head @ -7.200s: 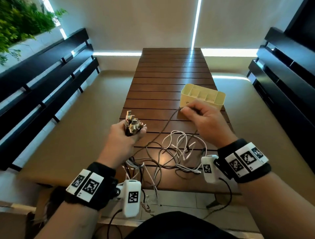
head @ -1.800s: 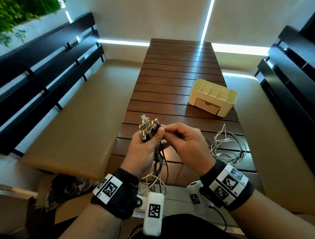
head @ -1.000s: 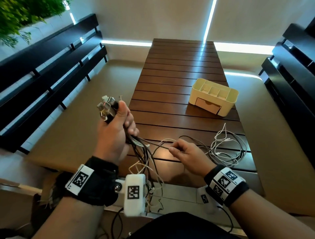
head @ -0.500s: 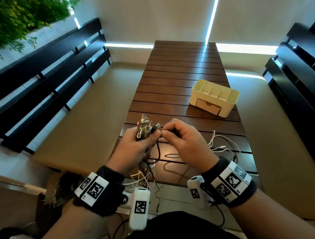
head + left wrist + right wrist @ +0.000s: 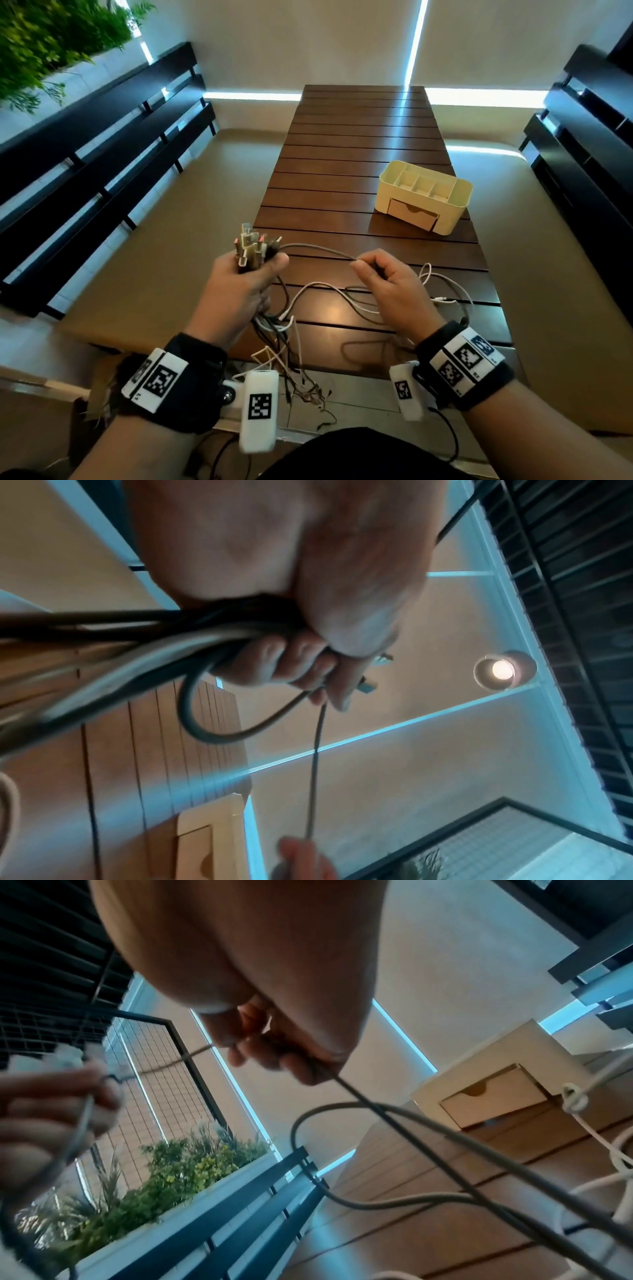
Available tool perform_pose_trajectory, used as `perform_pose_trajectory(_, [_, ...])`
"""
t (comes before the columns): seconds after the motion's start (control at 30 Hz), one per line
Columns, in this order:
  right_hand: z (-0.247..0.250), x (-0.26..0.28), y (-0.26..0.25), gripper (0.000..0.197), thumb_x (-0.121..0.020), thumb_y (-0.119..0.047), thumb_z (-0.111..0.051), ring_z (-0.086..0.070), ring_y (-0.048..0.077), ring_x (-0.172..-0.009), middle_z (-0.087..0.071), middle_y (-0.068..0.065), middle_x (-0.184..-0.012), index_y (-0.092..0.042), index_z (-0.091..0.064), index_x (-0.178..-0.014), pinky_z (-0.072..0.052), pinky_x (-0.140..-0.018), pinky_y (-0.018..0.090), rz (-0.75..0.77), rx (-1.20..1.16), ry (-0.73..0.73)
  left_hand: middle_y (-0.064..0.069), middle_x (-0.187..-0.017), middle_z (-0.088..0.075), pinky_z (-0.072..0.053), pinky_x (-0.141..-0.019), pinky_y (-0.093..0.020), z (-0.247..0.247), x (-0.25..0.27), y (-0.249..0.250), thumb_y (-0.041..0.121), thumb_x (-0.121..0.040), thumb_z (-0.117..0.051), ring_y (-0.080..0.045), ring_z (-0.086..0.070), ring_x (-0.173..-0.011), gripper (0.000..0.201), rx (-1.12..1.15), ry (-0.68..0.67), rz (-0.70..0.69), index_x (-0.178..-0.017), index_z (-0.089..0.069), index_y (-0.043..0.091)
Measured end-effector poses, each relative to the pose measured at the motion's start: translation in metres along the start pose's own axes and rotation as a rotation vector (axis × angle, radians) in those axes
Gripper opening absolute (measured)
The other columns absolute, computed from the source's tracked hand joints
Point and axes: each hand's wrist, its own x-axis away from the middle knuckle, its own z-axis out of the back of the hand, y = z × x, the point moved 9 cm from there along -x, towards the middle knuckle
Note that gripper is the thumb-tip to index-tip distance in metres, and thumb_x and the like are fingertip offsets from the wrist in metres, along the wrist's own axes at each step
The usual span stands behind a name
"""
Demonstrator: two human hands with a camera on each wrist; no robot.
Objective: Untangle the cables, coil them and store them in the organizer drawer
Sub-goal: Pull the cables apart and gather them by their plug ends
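Left hand [image 5: 239,284] above near left corner of slatted wooden surface [image 5: 359,144], fingers [image 5: 274,664] clenched round bundle of cable plugs [image 5: 251,248], plugs pointing up. Right hand [image 5: 387,284] pinches grey cable [image 5: 318,249] running from bundle, span taut between hands. Remaining cables [image 5: 284,329] hang tangled below left fist, off near edge. White cable [image 5: 445,291] loose on surface right of right hand. Cream organizer [image 5: 424,197] farther back right, drawer [image 5: 412,214] closed. Dark benches [image 5: 102,137] flank surface; plants [image 5: 44,37] far left.
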Motion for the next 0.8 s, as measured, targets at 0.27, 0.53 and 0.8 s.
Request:
perform_pose_trajectory(0.27, [0.005,-0.012,-0.021,0.010,-0.095,-0.024,-0.063,-0.054,0.003,-0.082,-0.056,-0.012,-0.088,-0.019,-0.072,-0.096,-0.045,-0.073,0.020,0.176,0.376,-0.063,0.014,-0.065,-0.060,-0.039,-0.058,-0.030,0.008,0.002,0.009,0.017,-0.080,-0.078,-0.001,-0.046,-0.051,0.018,-0.134,0.184,-0.126,-0.095,-0.069,0.016])
perform_pose_trajectory(0.53, [-0.019,0.000,-0.085,0.007,-0.090,-0.013,-0.069,-0.053,0.009,-0.073,-0.054,-0.007,-0.085,-0.009,-0.073,-0.095,-0.043,-0.065,0.018,0.486,0.214,-0.113,0.012,-0.057,-0.061,-0.042,-0.052,-0.014,-0.044,0.004,0.007,0.016,-0.086,-0.071,0.002,-0.054,-0.052,0.011,-0.193,-0.183,-0.108,-0.079,-0.069,0.023])
perform_pose_trajectory(0.8, [-0.009,-0.009,-0.051,0.008,-0.097,-0.020,-0.062,-0.057,0.007,-0.071,-0.059,-0.014,-0.077,-0.023,-0.066,-0.090,-0.044,-0.065,0.019,0.276,0.168,-0.129,0.005,-0.058,-0.040,-0.030,-0.043,-0.023,0.005,0.002,0.014,0.028,-0.085,-0.067,-0.010,-0.031,-0.047,0.016,0.107,0.005,-0.064,-0.081,-0.058,0.015])
